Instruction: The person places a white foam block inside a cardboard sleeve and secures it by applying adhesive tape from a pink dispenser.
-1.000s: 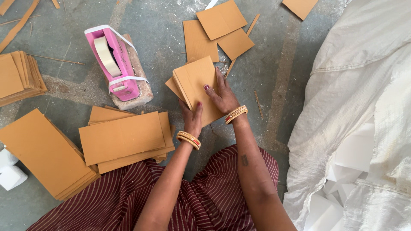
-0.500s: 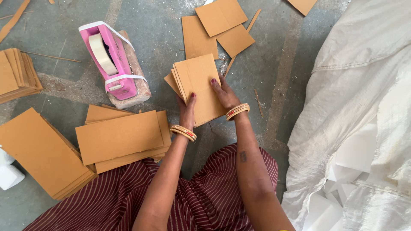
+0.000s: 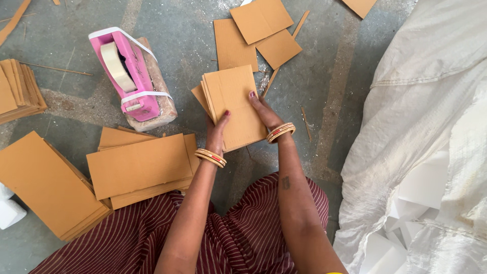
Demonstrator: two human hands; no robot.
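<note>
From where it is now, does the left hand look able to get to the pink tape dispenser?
Probably yes: the left hand holds the cardboard stack, but only bare floor lies between it and the pink tape dispenser.

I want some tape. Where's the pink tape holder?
The pink tape dispenser sits on the floor, upper left, beside the cardboard stack in both hands.

A grey concrete floor (image 3: 193, 30) carries everything — dusty, with paler streaks and thin cardboard slivers (image 3: 282, 67) scattered about. On it rest a pink tape dispenser (image 3: 128, 73) on a brick-like block, loose brown cardboard sheets (image 3: 253, 30) at the top, stacked sheets (image 3: 139, 165) in the middle, a bigger stack (image 3: 45, 185) lower left, another pile (image 3: 18, 91) at the left edge — and a white sack (image 3: 431, 101) on the right.
</note>
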